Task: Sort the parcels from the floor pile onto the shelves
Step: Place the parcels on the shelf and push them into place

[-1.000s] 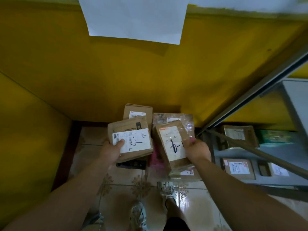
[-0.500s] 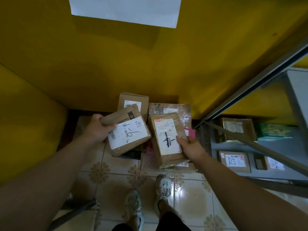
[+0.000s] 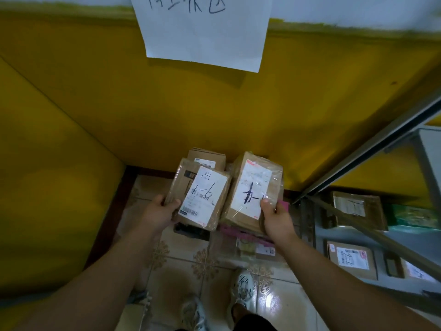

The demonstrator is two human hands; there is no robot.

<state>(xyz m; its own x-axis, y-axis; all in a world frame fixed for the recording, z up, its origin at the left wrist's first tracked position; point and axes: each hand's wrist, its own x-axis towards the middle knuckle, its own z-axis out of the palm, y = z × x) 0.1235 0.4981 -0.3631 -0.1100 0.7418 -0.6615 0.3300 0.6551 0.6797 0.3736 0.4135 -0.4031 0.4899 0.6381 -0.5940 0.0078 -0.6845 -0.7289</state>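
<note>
My left hand (image 3: 159, 212) grips a brown cardboard parcel (image 3: 202, 199) by its lower left edge; its white label carries a handwritten mark ending in 6. My right hand (image 3: 274, 217) grips a second brown parcel (image 3: 253, 189) wrapped in clear film, thumb on its white label. Both parcels are held side by side, label up, above the floor pile (image 3: 250, 237) in the corner. Under them lie another cardboard box (image 3: 207, 155), a pink packet (image 3: 241, 232) and a clear-bagged parcel (image 3: 260, 249). The grey metal shelves (image 3: 338, 235) stand at the right.
Yellow walls close the corner ahead and to the left, with a white paper sign (image 3: 202, 29) taped above. The shelf holds several labelled parcels, such as a brown box (image 3: 350, 259) and a green packet (image 3: 415, 216). A diagonal shelf brace (image 3: 372, 230) crosses it. My feet (image 3: 241, 290) stand on tiled floor.
Both hands have turned the parcels so their labels face upright and lifted them slightly, closer together. My left hand's grip shifted from the parcel's upper corner to its lower left edge.
</note>
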